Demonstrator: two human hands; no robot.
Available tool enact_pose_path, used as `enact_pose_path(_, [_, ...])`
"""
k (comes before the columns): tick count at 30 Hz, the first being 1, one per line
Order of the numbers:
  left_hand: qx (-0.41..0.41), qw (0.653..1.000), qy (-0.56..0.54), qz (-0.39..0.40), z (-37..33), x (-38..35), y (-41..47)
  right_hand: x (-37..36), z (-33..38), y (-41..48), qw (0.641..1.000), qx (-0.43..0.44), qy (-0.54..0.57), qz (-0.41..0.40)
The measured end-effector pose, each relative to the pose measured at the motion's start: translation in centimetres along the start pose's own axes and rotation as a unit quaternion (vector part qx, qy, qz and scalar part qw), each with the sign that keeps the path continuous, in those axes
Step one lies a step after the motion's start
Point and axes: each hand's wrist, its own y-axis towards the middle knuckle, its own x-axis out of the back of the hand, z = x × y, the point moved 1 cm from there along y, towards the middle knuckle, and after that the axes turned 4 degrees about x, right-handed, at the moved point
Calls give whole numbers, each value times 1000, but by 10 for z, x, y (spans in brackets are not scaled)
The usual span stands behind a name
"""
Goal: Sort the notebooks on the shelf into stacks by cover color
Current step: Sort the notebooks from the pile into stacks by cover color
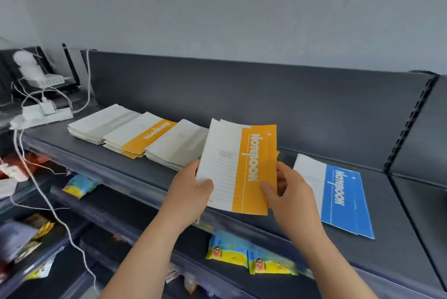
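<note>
"Where were the orange notebooks (242, 168)?"

"Held above the shelf's (391, 202) front edge, between a pale stack (179, 143) and the blue notebooks (343, 199). The long axis ran away from the person, with the orange band on the right and the title along it."

"And the grip?"

"The left hand (191, 187) pinched the lower left edge, thumb on the cover. The right hand (290, 192) pinched the lower right."

"Anything unclear?"

"The fingers behind were hidden and the small print was unreadable. I saw two fanned covers but couldn't tell if there were more."
</note>
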Motion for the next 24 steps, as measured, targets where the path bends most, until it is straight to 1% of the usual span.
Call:
enact_pose_path(7, [-24, 999, 9, -21, 43, 75, 31, -79, 46, 12, 1000, -4, -13, 8])
enact_pose_path(12, [-25, 999, 10, -38, 62, 105, 63, -118, 65, 41, 999, 9, -33, 17])
enact_pose_path(16, [-17, 998, 17, -60, 74, 126, 91, -147, 75, 67, 999, 12, -15, 28])
enact_pose_path(21, [-16, 995, 55, -84, 88, 159, 129, -192, 91, 103, 999, 30, -9, 43])
enact_pose_path(24, [-18, 993, 78, -88, 97, 179, 153, -219, 102, 121, 998, 26, -14, 51])
